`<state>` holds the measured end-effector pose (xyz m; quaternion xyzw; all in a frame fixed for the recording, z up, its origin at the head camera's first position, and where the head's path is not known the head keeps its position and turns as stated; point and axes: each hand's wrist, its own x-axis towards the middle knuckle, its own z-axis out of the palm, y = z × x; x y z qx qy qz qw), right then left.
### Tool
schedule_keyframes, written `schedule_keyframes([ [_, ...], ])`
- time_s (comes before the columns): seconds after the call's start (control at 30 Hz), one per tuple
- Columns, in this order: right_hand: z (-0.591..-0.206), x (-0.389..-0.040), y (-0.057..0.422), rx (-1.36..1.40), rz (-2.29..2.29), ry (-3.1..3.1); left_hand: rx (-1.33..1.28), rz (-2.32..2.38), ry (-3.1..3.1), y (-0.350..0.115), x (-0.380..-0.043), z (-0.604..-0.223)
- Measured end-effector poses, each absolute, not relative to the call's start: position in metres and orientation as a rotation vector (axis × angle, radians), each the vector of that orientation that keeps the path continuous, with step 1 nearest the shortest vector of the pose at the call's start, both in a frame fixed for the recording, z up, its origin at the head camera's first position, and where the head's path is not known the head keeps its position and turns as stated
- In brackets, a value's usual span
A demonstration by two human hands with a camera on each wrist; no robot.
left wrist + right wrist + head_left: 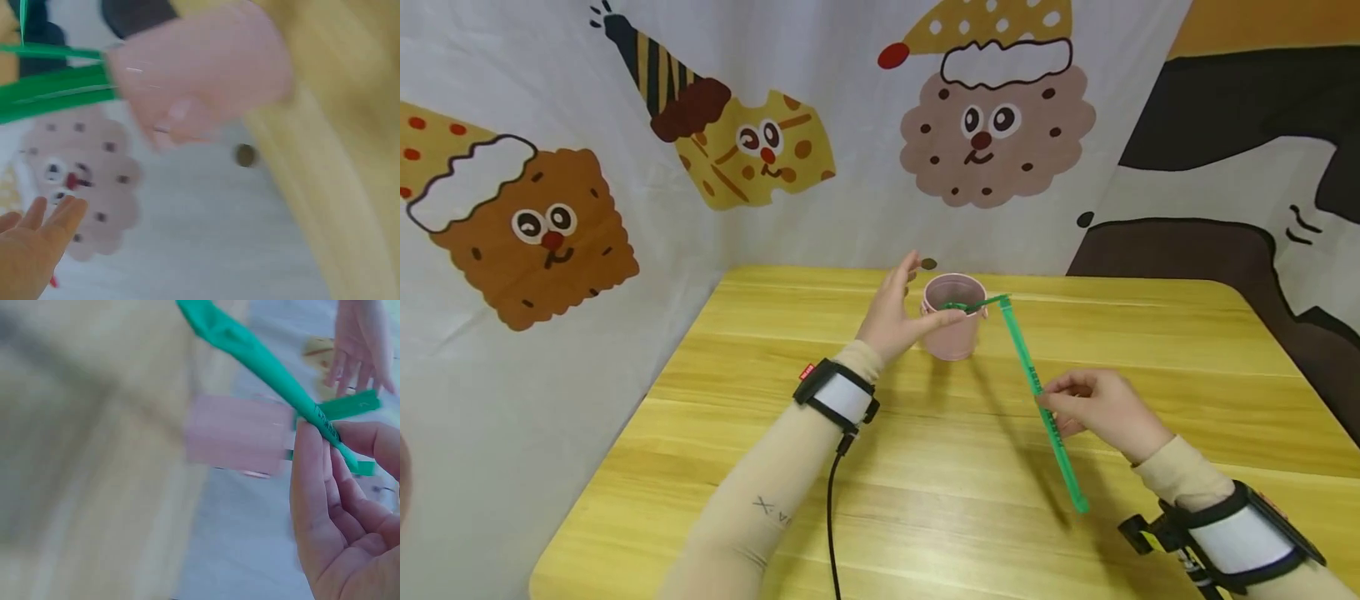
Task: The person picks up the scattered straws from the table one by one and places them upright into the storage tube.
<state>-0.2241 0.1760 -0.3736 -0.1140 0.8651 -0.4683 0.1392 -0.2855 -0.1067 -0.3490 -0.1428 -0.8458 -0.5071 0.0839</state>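
Note:
My right hand [1101, 408] pinches a long green strip [1021, 346] with dark lettering between thumb and fingers. From that grip the strip slants up to a sharp bend, then runs over to the rim of a small pink bucket [951, 340]. More green material [955, 306] shows inside the bucket. In the right wrist view the strip's [262, 365] far end looks wrinkled. My left hand [895, 312] is spread at the bucket's left side, its thumb overlapping the front rim in the head view. Its fingers [62, 219] are extended in the left wrist view and hold nothing.
The bucket stands toward the back of a wooden table [737, 467]. Behind it hangs a white cloth [857, 225] printed with cartoon biscuits and cheese. A black cable [831, 517] runs down from the left wrist's strap, and another device [1150, 533] sits on the right wrist.

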Motion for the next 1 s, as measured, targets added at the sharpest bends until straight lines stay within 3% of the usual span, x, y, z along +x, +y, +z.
schedule_keyframes([
  [0.43, -0.302, -0.207, 0.126, -0.611, -1.627, 2.792, -0.781, -1.678, -2.082, -0.075, -0.229, -0.303],
  [0.6, -0.297, -0.203, 0.107, -0.749, -1.703, 2.778, -0.746, -1.741, -1.991, -0.071, -0.218, -0.294],
  [1.0, -0.306, -0.201, 0.107, -0.795, -1.602, 2.755, -0.783, -1.679, -1.985, -0.073, -0.218, -0.281],
])
